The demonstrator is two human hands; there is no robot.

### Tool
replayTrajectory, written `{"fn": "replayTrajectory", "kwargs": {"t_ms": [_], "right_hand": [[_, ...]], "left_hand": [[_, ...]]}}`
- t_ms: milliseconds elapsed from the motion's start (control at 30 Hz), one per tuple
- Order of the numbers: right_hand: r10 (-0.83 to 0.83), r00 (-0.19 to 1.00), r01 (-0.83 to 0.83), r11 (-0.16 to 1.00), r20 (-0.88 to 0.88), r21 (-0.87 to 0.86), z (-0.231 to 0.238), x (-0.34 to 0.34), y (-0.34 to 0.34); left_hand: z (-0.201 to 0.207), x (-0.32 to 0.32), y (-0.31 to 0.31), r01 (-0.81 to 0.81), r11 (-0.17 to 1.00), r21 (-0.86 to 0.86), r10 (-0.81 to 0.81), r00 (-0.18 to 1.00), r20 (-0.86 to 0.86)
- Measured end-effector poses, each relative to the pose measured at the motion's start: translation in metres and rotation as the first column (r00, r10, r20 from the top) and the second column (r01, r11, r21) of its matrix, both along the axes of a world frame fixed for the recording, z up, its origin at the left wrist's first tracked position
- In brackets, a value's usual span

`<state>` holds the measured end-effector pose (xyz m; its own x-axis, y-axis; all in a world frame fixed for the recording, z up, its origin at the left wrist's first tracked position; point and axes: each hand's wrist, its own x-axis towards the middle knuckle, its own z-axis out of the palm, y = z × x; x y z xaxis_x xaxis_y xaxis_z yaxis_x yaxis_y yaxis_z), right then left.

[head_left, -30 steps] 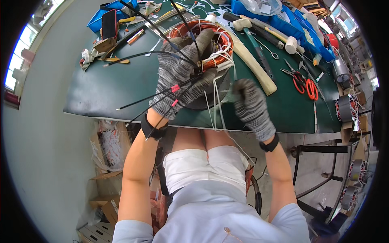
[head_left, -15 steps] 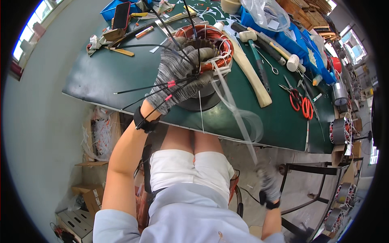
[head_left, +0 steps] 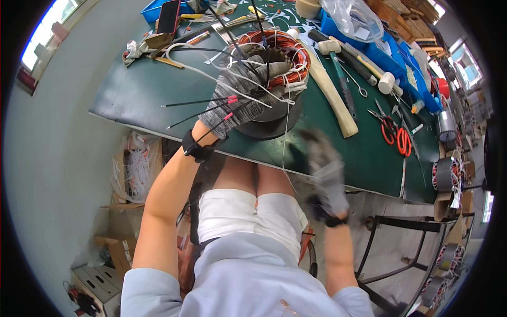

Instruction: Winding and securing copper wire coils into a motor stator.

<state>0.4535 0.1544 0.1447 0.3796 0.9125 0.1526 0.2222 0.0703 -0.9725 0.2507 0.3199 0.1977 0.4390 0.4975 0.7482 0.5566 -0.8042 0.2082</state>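
- Left hand [head_left: 240,98], grey knit glove: fingers hooked over the near rim and into the bore, thumb along the outside; grasping the near-left portion of the copper-wound ring [head_left: 301,59].
- Right hand [head_left: 326,164], matching glove: motion-blurred, over the near table edge in this view, apart from the ring. Cannot tell whether clenched, released or gripping a strand.
- Governing relation: ring located ahead of the right fingers and to their left, well apart; left hand nearer, in direct contact.
- Ring axis: bore opening facing upward, toward the viewpoint; round form, without evident long axis. Exact tilt not determinable.
- White cord [head_left: 285,134]: hanging from the near side of the ring down past the table edge, between the two hands.
- White loop [head_left: 168,54]: draped across the left glove, extending leftward over the table. Continuity with the hanging strand not determinable.
- Black leads [head_left: 195,102], some with pink sleeves: fanned out leftward across the left glove; others rising beyond the fingers.
- Support: black round base [head_left: 264,130] beneath the ring, resting on the green table [head_left: 142,100].
- Right of the ring, in order outward: pale bar [head_left: 332,100], just beside; green-handled mallet [head_left: 329,47]; red-handled scissors [head_left: 404,141].
- Far left: phone [head_left: 168,17], propped upright.
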Motion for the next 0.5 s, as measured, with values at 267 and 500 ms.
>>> {"fn": "replayTrajectory", "kwargs": {"t_ms": [267, 500], "right_hand": [[-0.216, 0.801, -0.044, 0.909, -0.558, -0.415, -0.089, 0.126, -0.141], [0.023, 1.000, -0.018, 0.802, 0.000, -0.597, -0.096, 0.172, -0.257]], "left_hand": [[0.001, -0.007, 0.000, 0.081, 0.995, 0.061, -0.085, 0.995, 0.062], [0.000, -0.003, -0.002, 0.050, 0.998, 0.026, -0.051, 0.999, 0.020]]}}
